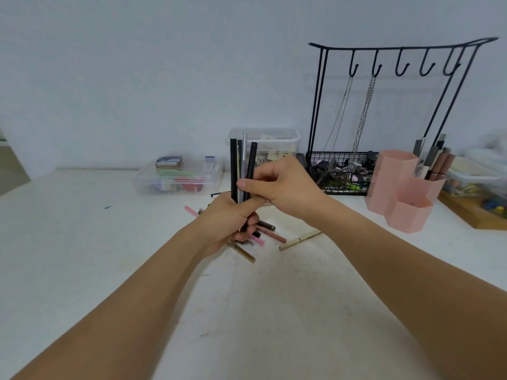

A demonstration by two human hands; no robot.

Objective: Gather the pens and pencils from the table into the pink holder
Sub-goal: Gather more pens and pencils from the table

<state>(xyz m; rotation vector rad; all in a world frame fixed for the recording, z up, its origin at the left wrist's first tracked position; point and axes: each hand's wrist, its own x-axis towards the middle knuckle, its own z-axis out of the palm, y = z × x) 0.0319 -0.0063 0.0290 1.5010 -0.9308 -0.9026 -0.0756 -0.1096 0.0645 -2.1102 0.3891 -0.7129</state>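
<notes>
- The bundle of pens [241, 165] stood upright above mid-worktop, left hand [230, 223] fingers clamped on its base, right hand [282, 182] fingers pinching its middle.
- Risk: an uneven grip could have dropped pens short of the pink holder [403, 187] near the right edge.

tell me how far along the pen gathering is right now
Partly done. A few pens already stand in the pink hexagonal plastic holder at the right. In hand: the left hand grips an upright bundle of black and silver pens, and the right hand pinches it near the middle. Left: several loose pink, brown and gold pens lie on the white table under the hands.
</notes>
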